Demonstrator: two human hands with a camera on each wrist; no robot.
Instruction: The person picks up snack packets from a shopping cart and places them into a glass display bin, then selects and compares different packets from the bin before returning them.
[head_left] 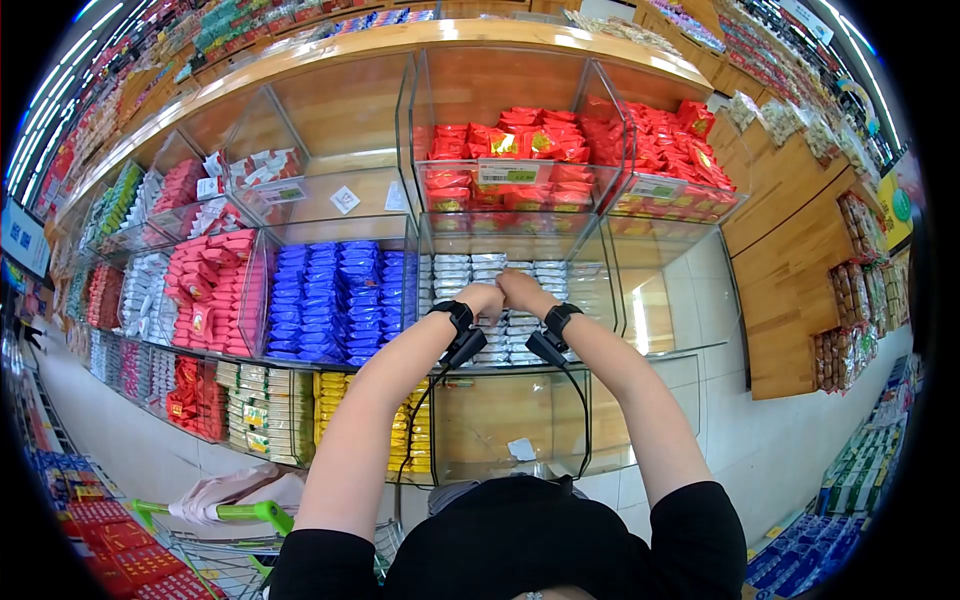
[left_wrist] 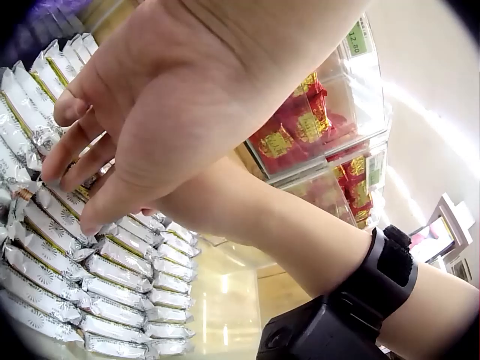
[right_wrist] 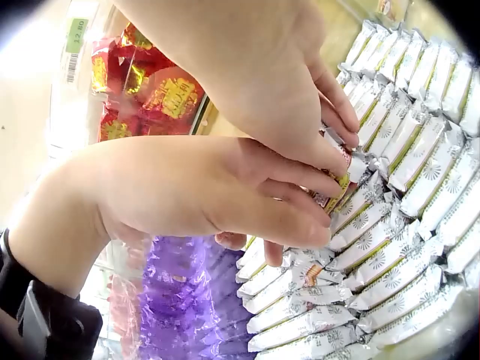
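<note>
Rows of slim white-wrapped snack bars (left_wrist: 127, 262) fill a clear bin in front of me. Over these rows, my left hand (head_left: 484, 300) and right hand (head_left: 525, 289) are close together, overlapping in the head view. In the right wrist view, my right hand's fingers and thumb pinch one snack bar (right_wrist: 343, 185), whose side shows yellow-green and red. My left hand's fingers (right_wrist: 289, 180) reach in beside it, right at the bar. Seen from the left wrist, those fingers are loosely bent, thumb apart, above the rows. The left palm hides part of the right hand.
Blue-purple packets (head_left: 335, 300) fill the bin to the left, and pink packets (head_left: 212, 285) lie beyond them. Red packets (head_left: 520, 140) stand behind clear walls at the back. Yellow packets (head_left: 335, 392) lie at front left. A shopping cart with a green handle (head_left: 235, 513) stands at lower left.
</note>
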